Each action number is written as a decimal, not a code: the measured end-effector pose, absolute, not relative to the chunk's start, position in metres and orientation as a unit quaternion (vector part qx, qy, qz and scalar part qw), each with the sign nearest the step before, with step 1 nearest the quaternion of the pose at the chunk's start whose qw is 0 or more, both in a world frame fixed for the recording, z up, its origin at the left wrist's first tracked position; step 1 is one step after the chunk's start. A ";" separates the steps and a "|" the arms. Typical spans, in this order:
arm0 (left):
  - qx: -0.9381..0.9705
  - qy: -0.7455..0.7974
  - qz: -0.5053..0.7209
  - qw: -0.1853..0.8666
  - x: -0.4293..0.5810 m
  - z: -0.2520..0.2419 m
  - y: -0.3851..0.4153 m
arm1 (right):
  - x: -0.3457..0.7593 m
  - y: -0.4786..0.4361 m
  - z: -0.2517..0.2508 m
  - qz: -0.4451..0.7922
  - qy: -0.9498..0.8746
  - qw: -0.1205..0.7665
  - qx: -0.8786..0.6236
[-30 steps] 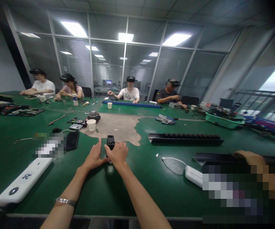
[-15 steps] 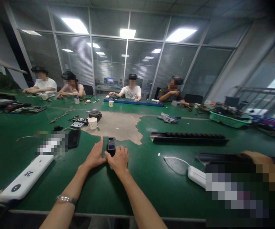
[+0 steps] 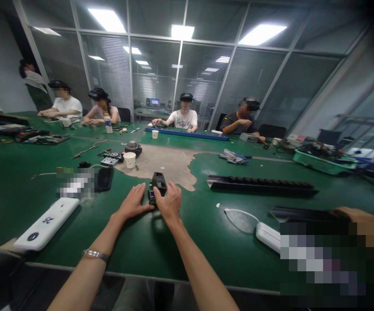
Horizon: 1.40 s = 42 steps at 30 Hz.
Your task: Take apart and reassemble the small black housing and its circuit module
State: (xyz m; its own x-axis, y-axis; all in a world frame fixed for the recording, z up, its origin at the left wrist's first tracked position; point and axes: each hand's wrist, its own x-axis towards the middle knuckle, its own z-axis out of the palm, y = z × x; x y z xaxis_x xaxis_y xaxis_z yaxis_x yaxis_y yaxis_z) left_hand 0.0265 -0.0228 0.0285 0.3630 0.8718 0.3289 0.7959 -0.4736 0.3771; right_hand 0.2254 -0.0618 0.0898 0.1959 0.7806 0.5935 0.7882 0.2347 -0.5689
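A black casing (image 3: pixel 160 183) is held, tilted, above the counter (image 3: pixel 141 246) and in front of the brown patch (image 3: pixel 177 164), with a small dark module (image 3: pixel 151 195) at its left side; whether the two are joined cannot be told. The casing is pinched between thumb and fingers of the right hand (image 3: pixel 169 201). The left hand (image 3: pixel 134 201) is opened beside the module, its thumb spread from its fingers; contact cannot be told. The step is judged to be two-handed handling of these parts; for the next move, a steady right grip and left-hand support would be required.
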 end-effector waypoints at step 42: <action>0.830 0.503 0.208 0.122 0.040 0.040 -0.020 | 0.262 -0.071 0.082 -0.006 -0.609 0.480 -0.632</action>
State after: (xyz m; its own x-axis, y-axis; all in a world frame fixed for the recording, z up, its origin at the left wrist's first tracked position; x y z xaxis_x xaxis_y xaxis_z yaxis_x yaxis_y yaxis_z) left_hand 0.0399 -0.0203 0.0395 0.4082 0.8856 0.2215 0.7840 -0.4644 0.4119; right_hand 0.2622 -0.0709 0.0817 0.2590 0.7633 0.5918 0.7754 0.2010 -0.5986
